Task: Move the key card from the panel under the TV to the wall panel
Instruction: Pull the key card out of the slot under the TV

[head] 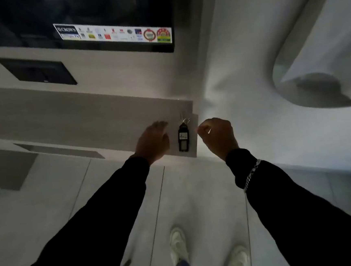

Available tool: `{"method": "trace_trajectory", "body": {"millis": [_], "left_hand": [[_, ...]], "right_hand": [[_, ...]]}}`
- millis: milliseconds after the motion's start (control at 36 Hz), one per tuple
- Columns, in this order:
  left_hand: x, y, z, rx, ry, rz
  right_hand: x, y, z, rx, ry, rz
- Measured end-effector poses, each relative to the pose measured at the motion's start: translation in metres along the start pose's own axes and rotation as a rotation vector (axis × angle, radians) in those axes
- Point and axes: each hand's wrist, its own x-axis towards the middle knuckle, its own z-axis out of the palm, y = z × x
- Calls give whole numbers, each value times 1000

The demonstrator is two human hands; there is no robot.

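The key card (183, 138) is seen lying untouched near the counter (84, 119) corner between the flat, empty left hand (153, 140) and loosely curled, empty right hand (217, 135), and is best pinched by its edges.

A sticker strip (112, 33) runs along the lower edge of the TV (96, 10). At its left end the word "CROWN" is readable in white on dark, with "TV" just below it. The other logos and round badges on the strip are too small and blurred to read.
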Motion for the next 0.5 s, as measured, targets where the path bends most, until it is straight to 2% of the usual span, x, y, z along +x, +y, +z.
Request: {"method": "trace_trajectory", "body": {"millis": [139, 250, 389, 500], "left_hand": [[15, -28, 26, 165, -47, 91], [20, -39, 36, 274, 0, 90], [26, -40, 40, 283, -17, 78], [27, -41, 40, 281, -4, 81]], "right_hand": [[7, 0, 39, 5, -70, 139], [9, -1, 55, 40, -14, 253], [18, -4, 61, 8, -48, 284], [22, 0, 61, 145, -60, 453]]}}
